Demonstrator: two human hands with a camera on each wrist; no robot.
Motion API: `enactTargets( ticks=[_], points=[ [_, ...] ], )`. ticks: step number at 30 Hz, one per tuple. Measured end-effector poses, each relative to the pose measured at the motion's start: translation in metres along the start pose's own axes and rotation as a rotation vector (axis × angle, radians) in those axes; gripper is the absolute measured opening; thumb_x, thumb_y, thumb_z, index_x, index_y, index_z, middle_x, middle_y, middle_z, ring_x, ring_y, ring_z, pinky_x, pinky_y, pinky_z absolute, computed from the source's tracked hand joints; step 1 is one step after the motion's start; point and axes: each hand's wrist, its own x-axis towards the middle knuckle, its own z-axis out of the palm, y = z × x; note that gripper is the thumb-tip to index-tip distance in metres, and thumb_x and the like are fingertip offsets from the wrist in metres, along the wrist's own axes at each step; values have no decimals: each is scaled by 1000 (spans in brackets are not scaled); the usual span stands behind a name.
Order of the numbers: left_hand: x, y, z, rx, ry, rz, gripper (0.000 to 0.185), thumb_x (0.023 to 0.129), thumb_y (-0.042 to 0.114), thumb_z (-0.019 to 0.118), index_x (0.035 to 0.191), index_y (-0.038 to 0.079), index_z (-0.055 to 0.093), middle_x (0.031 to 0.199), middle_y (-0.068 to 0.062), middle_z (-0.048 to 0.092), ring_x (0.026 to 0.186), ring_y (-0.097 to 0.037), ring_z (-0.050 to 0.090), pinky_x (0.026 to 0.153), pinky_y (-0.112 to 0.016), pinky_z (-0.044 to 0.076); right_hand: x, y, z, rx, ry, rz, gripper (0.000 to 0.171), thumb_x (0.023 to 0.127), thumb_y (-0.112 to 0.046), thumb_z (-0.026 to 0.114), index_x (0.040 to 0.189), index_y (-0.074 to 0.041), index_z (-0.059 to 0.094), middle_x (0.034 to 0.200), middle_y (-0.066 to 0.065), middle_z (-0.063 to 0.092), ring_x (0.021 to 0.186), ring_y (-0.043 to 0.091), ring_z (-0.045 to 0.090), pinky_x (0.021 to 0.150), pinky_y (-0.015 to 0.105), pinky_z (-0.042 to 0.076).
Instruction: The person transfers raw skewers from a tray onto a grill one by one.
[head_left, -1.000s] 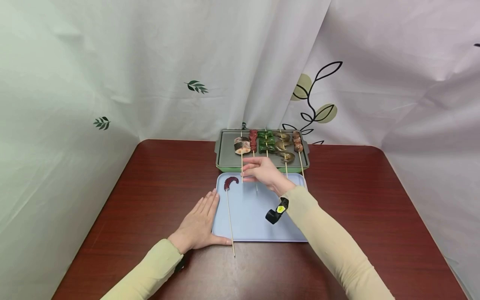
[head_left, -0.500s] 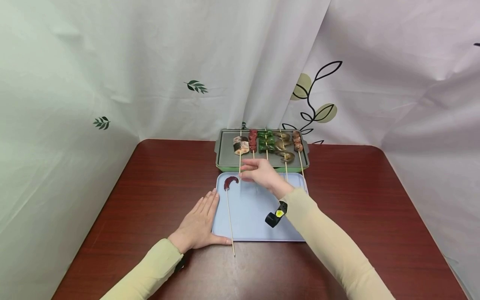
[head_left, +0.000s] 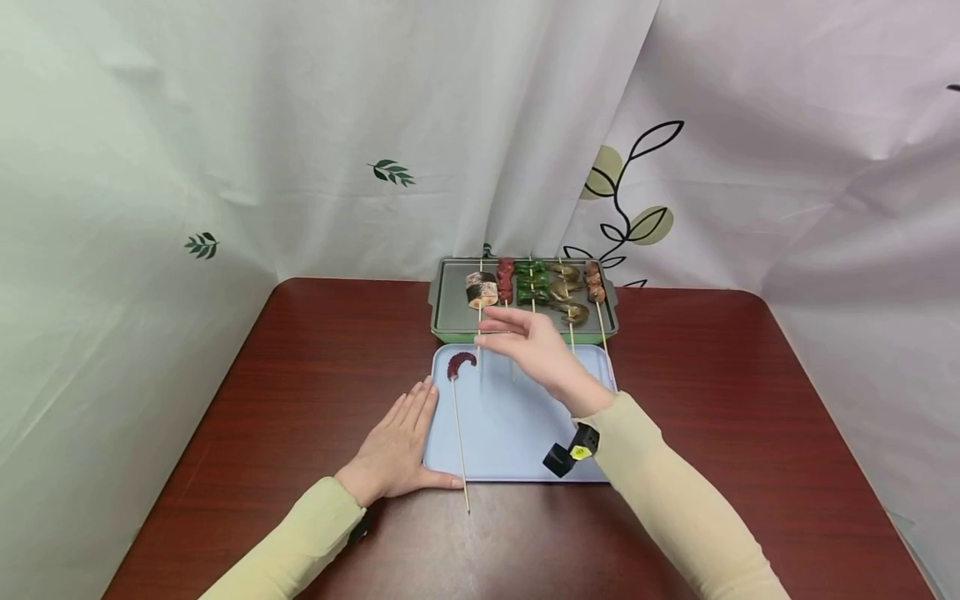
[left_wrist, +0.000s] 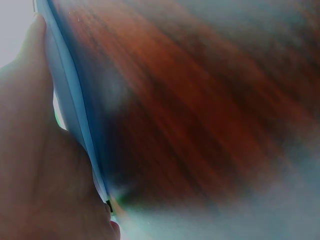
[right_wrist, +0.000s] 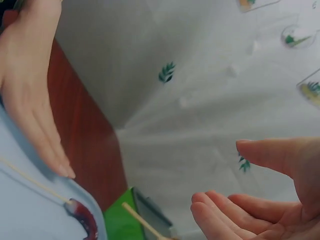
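My right hand (head_left: 525, 337) hovers open over the far end of the light blue tray (head_left: 517, 442), its fingers straight and holding nothing, just in front of the green grill pan (head_left: 450, 315). The fish skewer (head_left: 482, 290) lies on that pan, with its stick near my fingertips. An octopus skewer (head_left: 461, 363) lies along the tray's left side. My left hand (head_left: 397, 446) rests flat on the table against the tray's left edge. In the right wrist view the right hand (right_wrist: 260, 200) is open beside the octopus piece (right_wrist: 82, 217).
Several more skewers of red, green and brown pieces (head_left: 555, 287) lie side by side on the grill pan. The dark red wooden table (head_left: 750, 417) extends left and right of the tray. White leaf-printed curtains (head_left: 300, 167) enclose the back and sides.
My right hand has let go of the fish skewer's stick, opened, and drawn back slightly. The fish skewer now lies a little farther back on the pan. The left hand has stayed put.
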Motion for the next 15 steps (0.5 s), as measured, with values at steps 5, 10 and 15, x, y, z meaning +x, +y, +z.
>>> enactTargets(
  ticks=[5, 10, 15],
  points=[
    [0, 0, 0, -4, -14, -6, 138, 73, 94, 50, 158, -9, 17, 165, -25, 15, 153, -36, 11, 122, -46, 15, -15, -6, -4, 35, -15, -29, 55, 96, -23, 73, 147, -9, 55, 134, 12, 65, 124, 20, 60, 110, 46, 40],
    [1, 0, 0, -5, -28, -12, 139, 73, 94, 50, 158, -9, 15, 166, -25, 12, 153, -36, 10, 122, -45, 14, -29, -5, -7, 33, -34, -40, 54, 96, -23, 72, 146, -9, 55, 132, 11, 66, 122, 20, 62, 110, 49, 40],
    [1, 1, -1, -5, -26, -13, 138, 72, 94, 51, 158, -9, 16, 166, -25, 13, 153, -36, 11, 122, -45, 15, -41, 3, -6, 20, -52, -25, 55, 95, -26, 74, 145, -9, 57, 132, 9, 67, 121, 19, 63, 109, 49, 41]
  ],
)
